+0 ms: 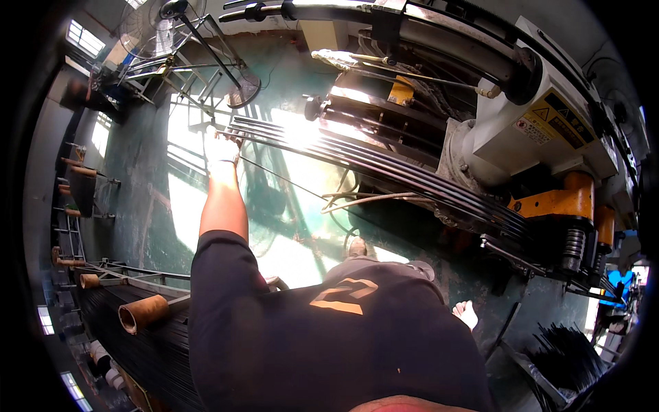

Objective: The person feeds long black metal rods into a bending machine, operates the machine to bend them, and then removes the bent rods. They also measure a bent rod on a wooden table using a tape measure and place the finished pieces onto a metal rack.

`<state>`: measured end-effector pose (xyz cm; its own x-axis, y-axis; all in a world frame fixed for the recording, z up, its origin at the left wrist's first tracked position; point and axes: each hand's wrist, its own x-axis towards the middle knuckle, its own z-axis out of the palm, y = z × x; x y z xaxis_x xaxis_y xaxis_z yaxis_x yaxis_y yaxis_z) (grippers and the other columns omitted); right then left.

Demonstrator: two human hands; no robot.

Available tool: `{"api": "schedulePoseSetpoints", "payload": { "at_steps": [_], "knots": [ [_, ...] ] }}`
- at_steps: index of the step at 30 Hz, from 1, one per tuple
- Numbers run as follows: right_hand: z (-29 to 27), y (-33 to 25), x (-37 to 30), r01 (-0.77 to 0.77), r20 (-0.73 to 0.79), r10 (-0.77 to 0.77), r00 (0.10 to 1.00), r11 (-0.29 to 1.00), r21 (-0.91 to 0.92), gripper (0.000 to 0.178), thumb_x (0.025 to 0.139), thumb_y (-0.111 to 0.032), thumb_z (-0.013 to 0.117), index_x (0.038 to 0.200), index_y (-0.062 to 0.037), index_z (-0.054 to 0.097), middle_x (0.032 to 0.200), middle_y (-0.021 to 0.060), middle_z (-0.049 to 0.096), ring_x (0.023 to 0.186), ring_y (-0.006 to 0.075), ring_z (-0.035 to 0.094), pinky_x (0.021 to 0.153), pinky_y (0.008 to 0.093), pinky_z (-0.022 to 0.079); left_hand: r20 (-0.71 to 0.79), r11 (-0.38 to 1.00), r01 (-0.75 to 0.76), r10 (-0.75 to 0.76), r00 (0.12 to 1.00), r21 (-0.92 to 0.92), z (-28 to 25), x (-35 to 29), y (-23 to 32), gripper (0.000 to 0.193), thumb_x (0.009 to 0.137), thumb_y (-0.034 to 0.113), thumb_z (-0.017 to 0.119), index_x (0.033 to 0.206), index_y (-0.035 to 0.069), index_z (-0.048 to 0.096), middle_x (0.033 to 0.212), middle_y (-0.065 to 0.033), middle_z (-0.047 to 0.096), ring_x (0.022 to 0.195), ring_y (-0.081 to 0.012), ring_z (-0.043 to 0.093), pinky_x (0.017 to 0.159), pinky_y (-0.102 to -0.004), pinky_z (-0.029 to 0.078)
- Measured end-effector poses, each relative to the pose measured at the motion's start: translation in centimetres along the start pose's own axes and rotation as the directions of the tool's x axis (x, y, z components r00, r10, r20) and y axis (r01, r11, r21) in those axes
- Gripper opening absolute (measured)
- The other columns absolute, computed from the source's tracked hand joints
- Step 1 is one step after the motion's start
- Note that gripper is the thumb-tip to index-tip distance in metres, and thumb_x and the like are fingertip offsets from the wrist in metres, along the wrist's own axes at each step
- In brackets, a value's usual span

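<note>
My left arm stretches forward, and my left hand (223,146) is at the far left ends of a bundle of long, thin black rods (343,152). Its fingers look closed round rod ends, though strong sunlight washes out the detail. The bundle runs right and toward me into a machine (528,130) with a pale housing and orange brackets. Below it, a thinner dark line slants from near my hand toward the machine's base. Down by my right side, my right hand (467,314) hangs with its fingers partly apart, holding nothing visible.
A standing fan (241,89) and metal frames occupy the far left. Beside me at lower left lie many black rods (130,302) near brown cardboard tubes (143,314). Another black rod bundle (566,353) rests at lower right. A pale hose (377,198) loops by the machine.
</note>
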<state>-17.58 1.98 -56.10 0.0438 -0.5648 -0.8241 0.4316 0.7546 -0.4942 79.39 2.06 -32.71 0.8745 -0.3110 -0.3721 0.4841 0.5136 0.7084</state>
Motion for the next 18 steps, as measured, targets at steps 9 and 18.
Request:
{"api": "schedulePoseSetpoints", "payload": {
  "at_steps": [9,18],
  "knots": [
    [7.0,0.8,-5.1,0.1,-0.296,-0.22,0.929,0.923,-0.372,0.047,0.109,-0.03,0.057,0.065,-0.0194,0.043,0.057,-0.0024,0.041,0.042,0.0116,0.031,0.041,0.0305,0.018,0.299,0.986,-0.047,-0.002,0.954,0.157,-1.9,1.4,0.2,0.061,0.111,0.048,0.047,0.147,-0.001,0.043,0.148,-0.0218,0.05,0.136,-0.041,0.052,0.111,-0.06,0.048],
    [15.6,-0.4,-4.8,0.093,-0.269,-0.355,0.895,0.739,-0.667,0.023,0.099,-0.028,0.065,0.088,-0.0079,0.066,0.078,0.0071,0.07,0.062,0.0166,0.062,0.054,0.0306,0.046,0.312,0.958,0.026,-0.118,0.943,0.287,-1.2,-0.4,0.0,0.045,0.11,0.042,0.054,0.143,0.011,0.054,0.137,-0.0141,0.064,0.116,-0.0342,0.067,0.103,-0.0528,0.056]
  ]
}}
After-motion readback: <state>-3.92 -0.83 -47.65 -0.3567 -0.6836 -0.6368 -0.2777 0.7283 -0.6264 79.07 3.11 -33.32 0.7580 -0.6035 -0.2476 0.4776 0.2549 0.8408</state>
